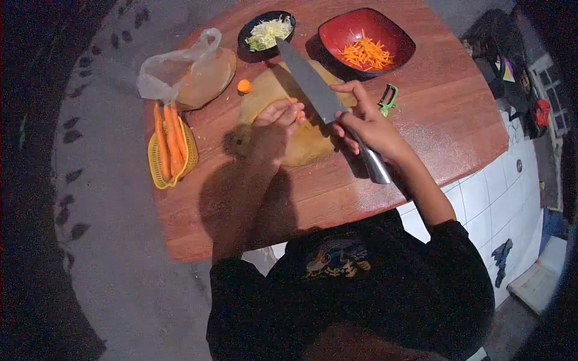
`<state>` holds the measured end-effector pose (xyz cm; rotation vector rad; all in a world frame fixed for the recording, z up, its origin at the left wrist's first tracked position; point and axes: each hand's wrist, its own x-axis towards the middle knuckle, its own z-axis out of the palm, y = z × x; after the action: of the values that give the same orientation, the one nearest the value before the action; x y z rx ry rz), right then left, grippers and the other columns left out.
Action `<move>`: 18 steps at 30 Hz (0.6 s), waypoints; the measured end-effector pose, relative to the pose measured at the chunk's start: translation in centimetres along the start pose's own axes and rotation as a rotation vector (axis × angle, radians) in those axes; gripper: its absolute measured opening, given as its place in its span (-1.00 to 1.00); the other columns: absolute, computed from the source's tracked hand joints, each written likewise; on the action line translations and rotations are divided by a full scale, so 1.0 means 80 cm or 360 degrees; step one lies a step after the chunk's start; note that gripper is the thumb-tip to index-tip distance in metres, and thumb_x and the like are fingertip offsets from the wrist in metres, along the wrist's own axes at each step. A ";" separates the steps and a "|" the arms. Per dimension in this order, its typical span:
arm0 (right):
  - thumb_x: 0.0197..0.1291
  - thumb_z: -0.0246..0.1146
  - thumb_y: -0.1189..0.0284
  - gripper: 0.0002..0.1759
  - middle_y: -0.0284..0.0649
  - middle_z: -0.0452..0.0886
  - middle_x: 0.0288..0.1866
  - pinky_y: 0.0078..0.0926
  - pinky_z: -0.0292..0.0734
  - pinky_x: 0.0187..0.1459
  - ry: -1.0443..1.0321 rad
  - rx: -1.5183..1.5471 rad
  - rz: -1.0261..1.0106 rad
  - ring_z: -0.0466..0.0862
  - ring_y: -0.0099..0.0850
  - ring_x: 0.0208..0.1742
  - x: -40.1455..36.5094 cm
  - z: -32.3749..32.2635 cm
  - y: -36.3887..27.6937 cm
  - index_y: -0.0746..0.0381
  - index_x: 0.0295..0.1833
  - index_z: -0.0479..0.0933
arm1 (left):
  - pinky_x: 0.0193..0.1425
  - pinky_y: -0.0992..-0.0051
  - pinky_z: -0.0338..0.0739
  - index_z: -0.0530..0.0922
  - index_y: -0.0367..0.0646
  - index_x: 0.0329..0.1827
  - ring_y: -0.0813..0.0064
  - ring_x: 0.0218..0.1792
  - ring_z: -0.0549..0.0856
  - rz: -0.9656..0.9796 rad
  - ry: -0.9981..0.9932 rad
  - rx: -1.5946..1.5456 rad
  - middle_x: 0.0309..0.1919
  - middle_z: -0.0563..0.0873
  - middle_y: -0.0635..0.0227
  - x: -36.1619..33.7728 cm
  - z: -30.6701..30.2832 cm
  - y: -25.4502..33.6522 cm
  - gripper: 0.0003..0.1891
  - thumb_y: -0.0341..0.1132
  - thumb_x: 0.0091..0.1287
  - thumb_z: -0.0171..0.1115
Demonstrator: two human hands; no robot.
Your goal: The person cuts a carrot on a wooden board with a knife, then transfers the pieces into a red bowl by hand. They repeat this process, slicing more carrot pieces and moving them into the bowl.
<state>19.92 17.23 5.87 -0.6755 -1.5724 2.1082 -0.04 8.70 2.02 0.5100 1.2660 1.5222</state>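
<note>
My right hand (370, 125) grips a large kitchen knife (310, 81) where the blade meets its steel handle. The blade slants up and left over a wooden cutting board (307, 147). Just left of the knife, my left hand (280, 115) has its fingers closed around a small orange piece of carrot (298, 114), mostly hidden by the fingers. A stubby carrot end (244, 86) rests at the board's upper left edge. To the right of my right hand lies a green peeler (388, 101).
A red bowl (397, 43) holds carrot strips. Beside it stands a black bowl (247, 36) of shredded pale vegetable. Whole carrots (171, 141) lie in a yellow basket (191, 157) at the left, below a clear plastic bag (158, 75). All sit on a wooden table (445, 120).
</note>
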 end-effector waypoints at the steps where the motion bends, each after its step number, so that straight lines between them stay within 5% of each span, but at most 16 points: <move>1: 0.39 0.04 0.56 -0.52 -0.29 0.49 -0.49 -0.68 0.31 -0.71 0.0030 0.0004 -0.0034 0.37 -0.65 -0.73 0.000 -0.003 -0.001 0.07 0.36 0.17 | 0.10 0.38 0.56 0.55 -0.28 0.06 0.44 -0.07 0.66 0.0260 0.0006 0.0335 -0.15 0.69 0.31 0.007 -0.006 -0.003 -0.71 -0.27 0.40 0.25; 3: 0.40 0.06 0.55 -0.52 -0.31 0.49 -0.48 -0.67 0.31 -0.70 0.0046 0.0007 -0.0110 0.39 -0.64 -0.72 0.002 -0.010 -0.001 0.05 0.36 0.17 | 0.02 0.43 0.58 0.61 -0.24 -0.02 0.44 -0.14 0.69 0.0516 0.0012 0.0664 -0.22 0.71 0.32 0.002 -0.003 0.004 -0.77 -0.30 0.36 0.28; 5: 0.40 0.06 0.54 -0.52 -0.31 0.50 -0.48 -0.67 0.31 -0.70 0.0076 -0.0075 -0.0093 0.39 -0.64 -0.72 0.004 -0.013 -0.008 0.05 0.36 0.17 | -0.10 0.45 0.59 0.67 -0.15 -0.19 0.35 -0.27 0.70 0.0981 0.0078 0.1720 -0.32 0.72 0.32 -0.008 0.002 0.015 -0.87 -0.32 0.26 0.35; 9: 0.40 0.07 0.53 -0.52 -0.29 0.53 -0.46 -0.65 0.32 -0.68 0.0129 -0.0243 -0.0029 0.40 -0.61 -0.71 0.004 -0.015 -0.020 0.06 0.37 0.17 | -0.06 0.40 0.58 0.69 -0.09 -0.26 0.25 -0.21 0.68 0.1155 -0.0130 0.2189 -0.28 0.70 0.29 0.001 0.004 0.014 -0.90 -0.32 0.20 0.35; 11: 0.40 0.08 0.53 -0.53 -0.30 0.51 -0.45 -0.63 0.34 -0.67 0.0120 -0.0291 -0.0015 0.42 -0.60 -0.68 -0.002 -0.016 -0.022 0.05 0.35 0.16 | 0.03 0.30 0.55 0.69 -0.09 -0.24 0.20 -0.12 0.64 0.1574 -0.0130 0.2218 -0.23 0.68 0.33 0.008 0.003 0.007 -0.90 -0.31 0.25 0.30; 18: 0.39 0.09 0.53 -0.52 -0.24 0.49 -0.42 -0.50 0.42 -0.65 0.0110 -0.0432 0.0191 0.46 -0.53 -0.65 -0.019 -0.027 0.006 0.12 0.34 0.11 | 0.11 0.23 0.50 0.62 -0.11 -0.05 0.15 -0.06 0.59 0.1297 -0.0343 0.2303 -0.13 0.60 0.23 -0.023 -0.008 0.026 -0.83 -0.38 0.35 0.17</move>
<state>22.43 17.83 5.10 -0.9443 -1.8393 1.9467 -0.84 6.98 4.18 2.2427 1.9529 0.7828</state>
